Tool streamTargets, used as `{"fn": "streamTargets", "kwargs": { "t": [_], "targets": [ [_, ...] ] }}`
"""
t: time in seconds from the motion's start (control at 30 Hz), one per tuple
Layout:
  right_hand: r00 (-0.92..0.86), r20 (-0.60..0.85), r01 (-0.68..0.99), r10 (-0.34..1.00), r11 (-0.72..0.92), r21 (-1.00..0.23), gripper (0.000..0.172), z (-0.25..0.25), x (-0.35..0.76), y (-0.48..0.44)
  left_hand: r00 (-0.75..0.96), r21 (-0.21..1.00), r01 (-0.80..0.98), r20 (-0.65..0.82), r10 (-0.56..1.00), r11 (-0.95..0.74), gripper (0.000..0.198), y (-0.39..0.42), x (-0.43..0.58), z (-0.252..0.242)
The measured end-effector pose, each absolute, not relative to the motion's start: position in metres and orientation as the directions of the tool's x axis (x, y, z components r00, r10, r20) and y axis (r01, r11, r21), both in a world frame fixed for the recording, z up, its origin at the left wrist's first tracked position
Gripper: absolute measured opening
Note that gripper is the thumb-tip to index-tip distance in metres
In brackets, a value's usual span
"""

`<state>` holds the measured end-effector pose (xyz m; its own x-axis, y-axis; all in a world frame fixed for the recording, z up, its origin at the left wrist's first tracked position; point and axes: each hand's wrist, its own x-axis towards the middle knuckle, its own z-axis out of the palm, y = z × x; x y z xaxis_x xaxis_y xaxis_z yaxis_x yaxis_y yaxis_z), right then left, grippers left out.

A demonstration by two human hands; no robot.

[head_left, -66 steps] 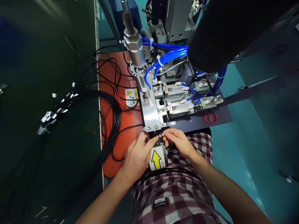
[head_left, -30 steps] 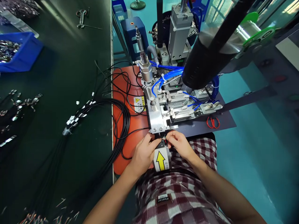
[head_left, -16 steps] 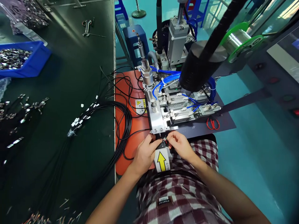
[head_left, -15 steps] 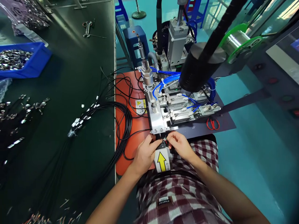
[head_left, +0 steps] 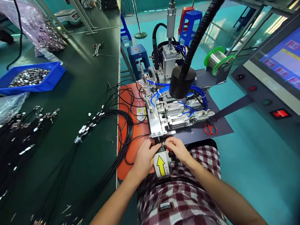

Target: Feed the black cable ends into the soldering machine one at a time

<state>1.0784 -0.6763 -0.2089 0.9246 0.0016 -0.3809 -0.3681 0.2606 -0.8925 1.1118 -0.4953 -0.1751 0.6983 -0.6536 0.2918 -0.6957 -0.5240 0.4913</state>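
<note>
At the front of a metal bench machine (head_left: 156, 126), my two hands meet over a small black fixture. My left hand (head_left: 144, 156) is closed, its thumb and finger pressed on a cable end, mostly hidden by the fingers. My right hand (head_left: 178, 149) pinches thin coloured wires (head_left: 163, 143) that fan out from that end, with white and red strands showing. Just below the fingertips sits a plate with a yellow arrow (head_left: 160, 165). Left of the hands, a coil of black cables (head_left: 128, 132) lies across an orange mat (head_left: 124, 170).
Cables with metal connectors (head_left: 84, 128) lie on the dark table (head_left: 93, 168). A blue bin (head_left: 58, 73) of metal parts stands at the far left. Red-handled scissors (head_left: 211, 128) rest right of the machine. A solder wire spool (head_left: 217, 60) and a control panel (head_left: 264, 93) are further right.
The view has tilted up and swung right, bringing the control panel and screen into sight. Both hands stay at the fixture; the fingers have shifted slightly around the wires.
</note>
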Motion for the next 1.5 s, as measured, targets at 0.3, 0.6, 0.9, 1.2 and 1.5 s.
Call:
{"fn": "streamTargets", "kwargs": {
  "t": [0.3, 0.6, 0.9, 1.2, 1.5],
  "targets": [
    [0.913, -0.406, -0.393, 0.027, 0.321, -0.862, 0.018, -0.209, 1.083, -0.677, 0.654, 0.538, -0.717, 0.298, -0.696, -0.444, 0.034, -0.490, 1.118, -0.179],
    [0.915, -0.402, -0.394, 0.037, 0.305, -0.867, 0.022, -0.203, 1.084, -0.678, 0.800, 0.383, -0.571, 0.059, -0.597, -0.726, 0.039, -0.506, 1.089, -0.167],
    [0.934, -0.356, -0.353, 0.032, 0.244, -0.903, 0.027, -0.206, 1.078, -0.683, 0.834, 0.552, -0.488, 0.066, -0.548, -0.676, 0.052, -0.498, 1.076, -0.178],
    [0.941, -0.328, -0.328, -0.080, 0.017, -0.944, 0.023, -0.197, 1.061, -0.672, 0.817, 0.540, -0.506, 0.049, -0.574, -0.673, 0.051, -0.496, 1.083, -0.180],
    [0.981, -0.070, -0.125, -0.184, -0.310, -0.942, 0.012, -0.187, 1.065, -0.675, 0.807, 0.583, -0.508, 0.063, -0.588, -0.634, 0.048, -0.495, 1.084, -0.177]
  ]
}}
